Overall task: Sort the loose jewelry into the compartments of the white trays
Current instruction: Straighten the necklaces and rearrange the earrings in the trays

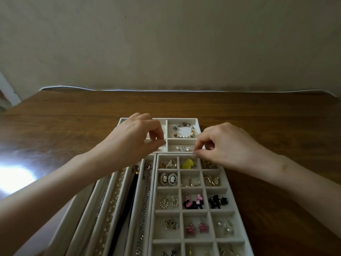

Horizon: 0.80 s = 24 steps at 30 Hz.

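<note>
We sit at a dark wooden table [73, 126] whose far edge, at 12 o'clock, meets a plain beige wall [166, 43]. A pale cord [129, 89] runs along that edge, and a bright patch of glare [16, 174] lies on the wood at 9 o'clock. Bare wood stretches wide to 10 and 2 o'clock and across the strip between the trays and the wall. At 3 o'clock the table carries on out of view. Three white trays sit touching one another from the centre down to 6 o'clock. The small tray [198, 124] is farthest from us. A beaded bracelet [183, 130] lies in its far right compartment and a silver piece [184, 148] in the near right one. Below it, the grid tray [156, 182] holds cameo earrings [168, 179], a yellow piece [187, 163] and other pairs in separate cells. At 7 o'clock the channel tray [140, 182] holds chains [145, 196] laid lengthwise. Our left hand [136, 137] hovers over the small tray's left half, with fingers curled and thumb meeting forefinger. Our right hand [227, 145] hangs at 1 o'clock, its pinched fingertips [195, 152] just over the grid tray's far rim. We cannot tell whether either pinch has hold of anything.
</note>
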Available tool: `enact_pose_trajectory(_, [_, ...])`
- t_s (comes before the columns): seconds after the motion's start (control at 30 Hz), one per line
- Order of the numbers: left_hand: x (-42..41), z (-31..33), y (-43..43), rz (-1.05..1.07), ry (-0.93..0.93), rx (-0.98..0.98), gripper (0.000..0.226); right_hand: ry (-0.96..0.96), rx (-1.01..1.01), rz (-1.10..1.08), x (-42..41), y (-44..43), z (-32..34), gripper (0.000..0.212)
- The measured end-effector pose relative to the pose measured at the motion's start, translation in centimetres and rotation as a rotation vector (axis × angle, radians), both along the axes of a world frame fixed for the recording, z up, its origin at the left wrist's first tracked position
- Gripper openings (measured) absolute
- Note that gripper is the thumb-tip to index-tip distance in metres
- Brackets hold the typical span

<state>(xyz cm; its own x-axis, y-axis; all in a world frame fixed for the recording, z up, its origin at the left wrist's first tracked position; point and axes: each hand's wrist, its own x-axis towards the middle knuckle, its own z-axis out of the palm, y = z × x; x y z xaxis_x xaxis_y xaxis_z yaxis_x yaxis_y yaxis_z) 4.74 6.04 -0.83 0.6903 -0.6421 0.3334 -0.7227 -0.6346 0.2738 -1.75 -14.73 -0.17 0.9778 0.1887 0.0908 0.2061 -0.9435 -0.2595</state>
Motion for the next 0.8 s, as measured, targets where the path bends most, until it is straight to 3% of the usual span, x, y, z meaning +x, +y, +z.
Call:
enact_pose_trajectory(0.2, [-0.6, -0.4, 0.8, 0.018, 0.067, 0.138, 0.009, -0.008, 0.100, 0.039, -0.6, 0.7, -0.4, 0.004])
enact_pose_trajectory(0.37, [-1.2, -0.9, -0.6, 0.046, 0.000, 0.254, 0.020, -0.032, 0.130, 0.067, -0.1, 2.1, -0.5, 0.003])
enact_pose_trajectory(0.67, [-1.3, -0.4, -2.7, 0.042, -0.048, 0.440, 0.021, 0.021, -0.125, 0.038, 1.0, 5.0, -0.7, 0.014])
enact_pose_trajectory(0.8, [-1.0, 0.0, -3.2, 0.087, 0.016, 0.484, 0.022, -0.016, -0.165, 0.020, 0.7, 5.9, -0.1, 0.016])
